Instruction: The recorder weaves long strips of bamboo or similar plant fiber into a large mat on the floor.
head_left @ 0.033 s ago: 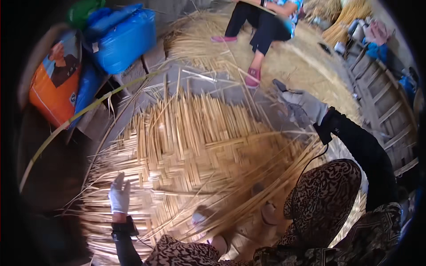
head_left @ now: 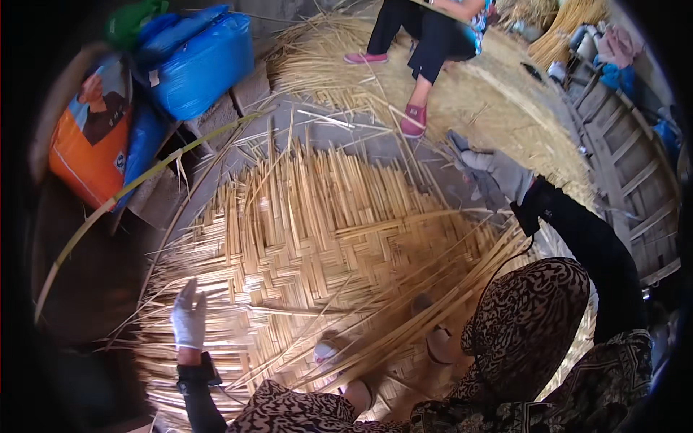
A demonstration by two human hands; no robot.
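Note:
A large mat [head_left: 310, 252] of split straw-coloured strips lies under my feet, woven in a zigzag, with loose strip ends fanning out at its far and left edges. Over the mat's left side my left hand [head_left: 189, 321], in a whitish glove, has its fingers stretched out and nothing in it. My right hand [head_left: 498, 173] reaches out past the mat's far right edge in a pale grey glove with darker grey-blue fingers. Those fingers look spread apart, and I make out nothing held in them. Several long loose strips [head_left: 433, 307] cross the mat between my hands.
A seated person [head_left: 433, 43] in dark trousers and pink shoes is at the far side, beside scattered straw [head_left: 317, 68]. Blue bags [head_left: 202, 72] and an orange sack [head_left: 90, 159] stand at left. A wooden ladder-like frame [head_left: 621, 159] lies at right. A long bent strip [head_left: 144, 177] arches at left.
My left hand has shifted slightly to the left. My right hand looks less blurred, in nearly the same place. The mat appears unchanged.

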